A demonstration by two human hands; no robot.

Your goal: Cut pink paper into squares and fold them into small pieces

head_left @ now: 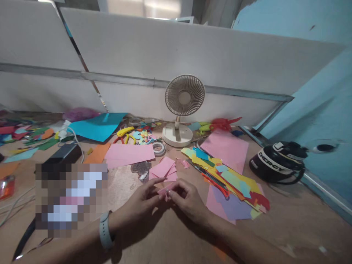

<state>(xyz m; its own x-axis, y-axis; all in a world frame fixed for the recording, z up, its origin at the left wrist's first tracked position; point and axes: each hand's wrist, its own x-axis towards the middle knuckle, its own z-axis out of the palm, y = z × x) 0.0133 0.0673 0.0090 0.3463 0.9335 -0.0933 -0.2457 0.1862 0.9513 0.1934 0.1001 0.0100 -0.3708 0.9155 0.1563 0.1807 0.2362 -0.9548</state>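
My left hand (143, 201), with a pale band on its wrist, and my right hand (188, 196) meet above the table. Between their fingertips is a small piece of pink paper (164, 190), pinched by both. Fingers hide part of it. Just beyond lie several pink paper cards (162, 168) in a loose stack, with small pink scraps (183, 163) to their right. Larger pink sheets (130, 153) rest behind on the left, near a roll of tape (158, 148).
A white fan (184, 96) stands at the back. Right of my hands are coloured papers (233, 183) with red-handled scissors (220, 186), then a black jug (277, 163). Yellow-handled tools (125, 131), a blue sheet (97, 126) and a black box (62, 156) lie left.
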